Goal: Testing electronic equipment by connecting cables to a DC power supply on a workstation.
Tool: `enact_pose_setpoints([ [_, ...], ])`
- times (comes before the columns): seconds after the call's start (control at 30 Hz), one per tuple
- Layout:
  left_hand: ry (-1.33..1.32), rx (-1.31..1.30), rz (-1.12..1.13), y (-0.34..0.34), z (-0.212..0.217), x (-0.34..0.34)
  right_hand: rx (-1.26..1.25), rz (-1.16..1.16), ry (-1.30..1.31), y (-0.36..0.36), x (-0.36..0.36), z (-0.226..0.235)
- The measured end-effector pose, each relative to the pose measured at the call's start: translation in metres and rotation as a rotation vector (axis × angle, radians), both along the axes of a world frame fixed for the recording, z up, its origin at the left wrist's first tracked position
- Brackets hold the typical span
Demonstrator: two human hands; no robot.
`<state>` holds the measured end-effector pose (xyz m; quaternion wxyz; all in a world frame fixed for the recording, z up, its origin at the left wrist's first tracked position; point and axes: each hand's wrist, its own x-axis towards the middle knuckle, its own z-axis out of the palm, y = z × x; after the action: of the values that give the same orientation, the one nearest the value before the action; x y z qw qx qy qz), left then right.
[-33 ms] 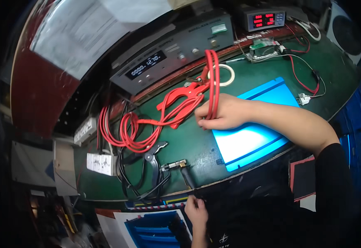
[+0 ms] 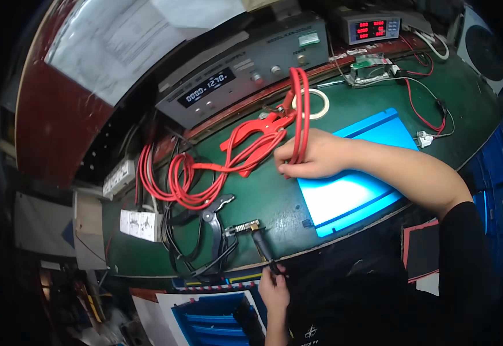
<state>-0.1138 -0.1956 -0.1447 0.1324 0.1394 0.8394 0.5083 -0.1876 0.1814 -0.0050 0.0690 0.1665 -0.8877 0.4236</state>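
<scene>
Up on the green tabletop (image 2: 263, 196), the right hand (image 2: 309, 155) closes its grip around looped red cable (image 2: 300, 109) beside the red clamp (image 2: 257, 135); a blue panel (image 2: 349, 190) lies under the wrist. Lower down, the left hand (image 2: 273, 288) pinches a black probe (image 2: 261, 245) at the tabletop's near edge.

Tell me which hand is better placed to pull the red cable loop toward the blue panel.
The right hand. It already grips the red cable loop, resting at the edge of the blue panel. The left hand is down at the table's near edge, pinching a black cable, well apart from the red one.
</scene>
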Motion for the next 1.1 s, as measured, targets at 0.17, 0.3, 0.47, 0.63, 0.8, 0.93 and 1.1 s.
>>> enact_pose_setpoints([
  [0.17,-0.289,-0.016,-0.574,-0.003,-0.016,-0.021,-0.014,0.008,-0.051,-0.014,-0.003,0.007],
  [0.3,-0.199,0.135,-0.785,0.038,-0.014,-0.01,-0.019,-0.005,-0.071,-0.017,0.009,0.012],
  [0.47,-0.05,0.345,-0.951,0.052,0.072,0.001,0.679,-0.296,-0.294,-0.028,0.063,0.056],
  [0.63,0.075,0.765,-0.714,0.041,0.091,-0.015,0.603,0.203,-0.318,-0.091,0.133,0.097],
  [0.8,0.07,0.867,-0.604,0.063,0.122,-0.023,0.61,0.19,-0.031,-0.118,0.146,0.058],
  [0.93,0.425,1.063,-0.716,0.079,0.115,-0.052,0.608,0.188,0.09,-0.105,0.146,0.087],
  [1.1,0.439,0.343,-0.512,0.105,0.088,-0.086,0.568,-0.201,0.522,-0.082,0.119,0.065],
])
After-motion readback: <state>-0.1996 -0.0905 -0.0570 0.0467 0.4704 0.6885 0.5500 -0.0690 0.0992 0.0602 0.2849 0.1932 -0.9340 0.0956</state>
